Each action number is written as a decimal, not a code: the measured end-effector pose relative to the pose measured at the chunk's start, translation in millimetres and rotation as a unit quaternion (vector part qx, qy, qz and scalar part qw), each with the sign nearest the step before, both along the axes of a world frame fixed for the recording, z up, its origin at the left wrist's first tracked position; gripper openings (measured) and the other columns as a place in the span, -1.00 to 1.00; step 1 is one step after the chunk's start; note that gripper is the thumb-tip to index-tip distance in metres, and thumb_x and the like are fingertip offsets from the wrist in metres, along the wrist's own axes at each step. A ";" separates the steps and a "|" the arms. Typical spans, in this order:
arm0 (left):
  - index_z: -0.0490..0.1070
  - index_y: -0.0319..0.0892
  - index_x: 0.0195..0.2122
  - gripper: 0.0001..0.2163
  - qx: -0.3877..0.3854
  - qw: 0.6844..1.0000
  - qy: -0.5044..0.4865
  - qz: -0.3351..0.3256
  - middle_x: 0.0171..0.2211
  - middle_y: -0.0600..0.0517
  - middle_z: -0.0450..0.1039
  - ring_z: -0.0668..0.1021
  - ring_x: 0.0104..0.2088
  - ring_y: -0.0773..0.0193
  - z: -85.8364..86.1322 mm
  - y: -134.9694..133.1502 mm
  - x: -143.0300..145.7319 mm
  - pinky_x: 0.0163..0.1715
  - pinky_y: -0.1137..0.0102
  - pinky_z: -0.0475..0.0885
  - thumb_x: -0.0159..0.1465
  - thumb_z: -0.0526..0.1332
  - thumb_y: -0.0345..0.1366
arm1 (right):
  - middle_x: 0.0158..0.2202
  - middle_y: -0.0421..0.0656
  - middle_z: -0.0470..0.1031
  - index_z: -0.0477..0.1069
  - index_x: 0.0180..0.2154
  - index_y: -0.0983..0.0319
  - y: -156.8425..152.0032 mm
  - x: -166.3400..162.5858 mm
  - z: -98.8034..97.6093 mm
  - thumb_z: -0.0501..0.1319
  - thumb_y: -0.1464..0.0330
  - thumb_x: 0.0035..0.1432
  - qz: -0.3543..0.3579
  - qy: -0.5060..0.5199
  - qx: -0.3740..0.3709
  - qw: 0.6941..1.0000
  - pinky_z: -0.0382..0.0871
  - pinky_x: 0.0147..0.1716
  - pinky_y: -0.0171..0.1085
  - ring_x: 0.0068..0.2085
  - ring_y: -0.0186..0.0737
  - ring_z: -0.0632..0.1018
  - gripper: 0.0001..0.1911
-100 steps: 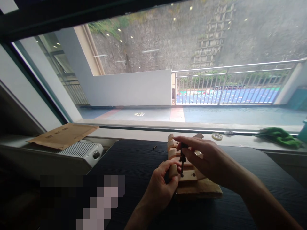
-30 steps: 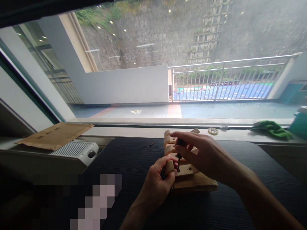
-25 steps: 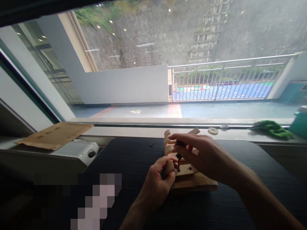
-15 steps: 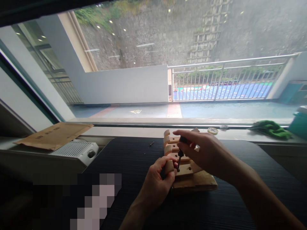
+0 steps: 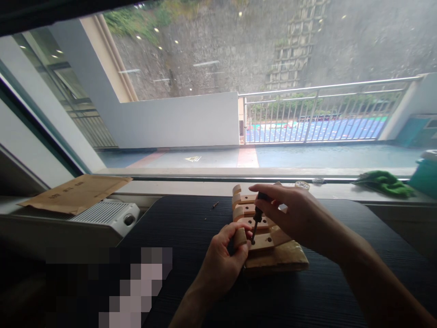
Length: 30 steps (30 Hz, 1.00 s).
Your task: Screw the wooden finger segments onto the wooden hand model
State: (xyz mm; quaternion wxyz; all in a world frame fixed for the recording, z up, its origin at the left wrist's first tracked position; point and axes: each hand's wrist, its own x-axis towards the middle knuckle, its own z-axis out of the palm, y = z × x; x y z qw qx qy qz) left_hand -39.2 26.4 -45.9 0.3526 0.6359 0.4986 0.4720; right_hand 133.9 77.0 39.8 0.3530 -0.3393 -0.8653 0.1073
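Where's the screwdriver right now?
Right of centre in the head view, the screwdriver is in the right hand, its tip at the nearest wooden piece, beside the left hand.

The screwdriver (image 5: 257, 216), nearly upright a few seconds ago, now leans over to the right — the right hand (image 5: 290, 204) has tipped its handle that way, uncovering a second hole (image 5: 264, 221) in the next wooden piece (image 5: 257, 223) back. The view has swung slightly rightward.
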 end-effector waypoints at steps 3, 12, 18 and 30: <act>0.43 -0.14 -0.20 -0.83 -0.002 1.000 -0.001 0.003 -0.26 0.09 0.50 0.52 -0.24 0.31 1.3 0.2 0.4 -0.19 0.49 0.38 0.17 0.19 -0.41 | -0.45 -0.23 0.52 0.40 -0.01 0.16 -0.8 1.0 -0.8 0.09 0.34 0.21 -0.011 -0.014 0.009 1.000 0.23 -0.53 -0.38 -0.54 -0.36 0.42 -0.68; 0.42 -0.10 -0.14 -0.78 0.002 1.000 0.004 -0.008 -0.24 0.10 0.50 0.52 -0.23 0.32 0.6 -0.6 -0.9 -0.17 0.49 0.38 0.19 0.18 -0.42 | -0.25 -0.21 0.55 0.31 0.09 0.09 -6.4 -3.6 -1.1 0.09 0.44 0.21 0.036 -0.016 -0.004 0.999 0.29 -0.37 -0.34 -0.36 -0.30 0.51 -0.59; 0.41 -0.11 -0.16 -0.80 0.001 1.000 0.003 -0.013 -0.23 0.11 0.48 0.51 -0.22 0.34 0.9 0.3 -0.4 -0.15 0.52 0.36 0.20 0.17 -0.43 | -0.35 -0.22 0.54 0.35 0.06 0.14 -2.0 -2.1 -4.4 0.09 0.40 0.23 0.009 -0.025 0.019 0.999 0.24 -0.45 -0.33 -0.45 -0.32 0.46 -0.65; 0.40 -0.10 -0.11 -0.77 0.010 1.000 0.016 0.002 -0.23 0.12 0.48 0.50 -0.24 0.36 -2.4 0.4 -0.6 -0.20 0.53 0.38 0.20 0.18 -0.42 | -0.13 -0.23 0.50 0.34 0.05 0.12 -12.0 -6.2 -1.7 0.07 0.46 0.23 0.060 -0.019 0.014 0.998 0.29 -0.23 -0.33 -0.19 -0.30 0.47 -0.64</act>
